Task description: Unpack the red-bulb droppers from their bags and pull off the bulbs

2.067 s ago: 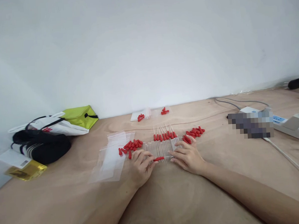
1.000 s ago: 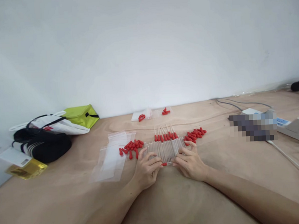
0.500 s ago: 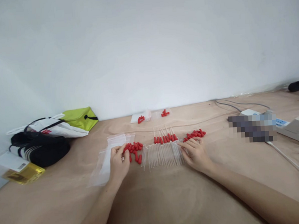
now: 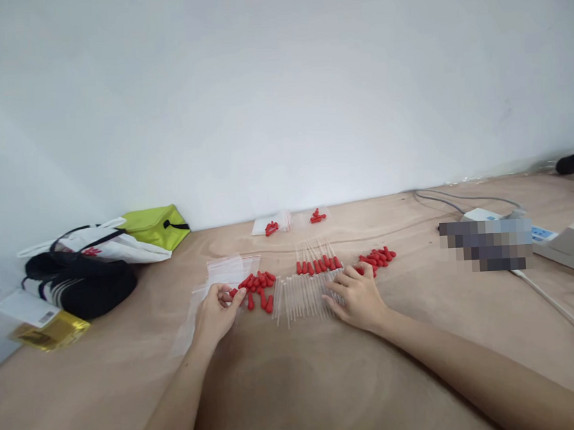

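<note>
My left hand (image 4: pixel 214 314) is closed, thumb and fingers pinching a red rubber bulb (image 4: pixel 233 293) at the left edge of a loose pile of red bulbs (image 4: pixel 258 282). Thin clear dropper tubes (image 4: pixel 298 299) lie side by side in the middle. My right hand (image 4: pixel 361 298) rests over their right end, fingers apart and slightly bent, hiding some tubes. Just beyond lies a row of tubes fitted with red bulbs (image 4: pixel 316 265), tips pointing to the wall. Another heap of red bulbs (image 4: pixel 379 257) sits past my right hand, partly covered by it.
Clear zip bags (image 4: pixel 222 268) lie beside my left hand. Small bags with red bulbs (image 4: pixel 271 228) are near the wall. A black bag (image 4: pixel 89 293), a green bag (image 4: pixel 150 228) and a yellow package (image 4: pixel 52 331) stand left. Right are a power strip (image 4: pixel 565 245) and cables.
My left hand has drawn back left from the pile with a red bulb between its fingers. My right hand has moved left, further over the clear tubes.
</note>
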Demonstrator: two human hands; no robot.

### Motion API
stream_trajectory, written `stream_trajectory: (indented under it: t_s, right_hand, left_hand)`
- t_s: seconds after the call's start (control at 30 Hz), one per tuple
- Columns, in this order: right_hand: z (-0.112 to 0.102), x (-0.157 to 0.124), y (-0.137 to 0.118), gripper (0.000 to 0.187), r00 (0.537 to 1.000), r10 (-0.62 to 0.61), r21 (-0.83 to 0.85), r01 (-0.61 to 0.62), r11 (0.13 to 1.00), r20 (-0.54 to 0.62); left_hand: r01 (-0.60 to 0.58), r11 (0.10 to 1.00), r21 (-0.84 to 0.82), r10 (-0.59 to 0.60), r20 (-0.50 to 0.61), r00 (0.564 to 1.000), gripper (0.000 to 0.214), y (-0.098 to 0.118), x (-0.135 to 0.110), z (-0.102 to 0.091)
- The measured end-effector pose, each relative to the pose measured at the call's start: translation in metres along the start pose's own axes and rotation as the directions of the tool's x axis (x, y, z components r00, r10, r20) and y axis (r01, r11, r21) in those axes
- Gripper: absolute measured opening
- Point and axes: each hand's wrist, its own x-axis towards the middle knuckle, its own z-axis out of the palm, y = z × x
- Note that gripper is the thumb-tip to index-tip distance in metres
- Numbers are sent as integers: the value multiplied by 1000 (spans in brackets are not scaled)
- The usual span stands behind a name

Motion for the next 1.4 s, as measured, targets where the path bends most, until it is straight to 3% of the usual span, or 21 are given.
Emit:
stream_trajectory:
  t_s: [0.2,0.4,0.5,0.6,0.73,0.87,1.07,1.23,1.4]
  right_hand:
    - [-3,-6,3,43,995,-38,61,32,998,95]
    - [-10,-12,12,68,980,-137,123,119,985,146]
    - [-13,-13,18,74,969,-178,127,158,979,171]
    - [-11,-11,23,71,969,-167,110,149,983,180]
    - [-6,-9,29,69,974,-154,68,145,987,168]
    - [-5,-9,32,75,975,-159,31,156,987,153]
    - [-2,-9,34,76,982,-137,45,132,990,127]
    - [-1,-9,36,76,986,-114,63,107,992,121]
    - [-2,-10,34,77,989,-93,90,83,992,111]
  left_hand:
    - [-148,985,86,161,-156,975,27,8,-6,4]
    - [-370,920,132,390,-207,897,18,11,-14,13]
    - [-446,887,122,462,-189,867,16,20,-18,18]
    - [-507,851,138,519,-72,852,15,39,-17,28]
    - [-452,844,288,430,140,892,16,74,-3,49]
    - [-344,872,349,312,147,939,21,99,20,74]
    - [-210,897,389,132,217,967,31,109,45,96]
    - [-191,902,388,98,246,964,25,115,47,93]
    - [-263,905,334,199,215,956,25,110,33,69]
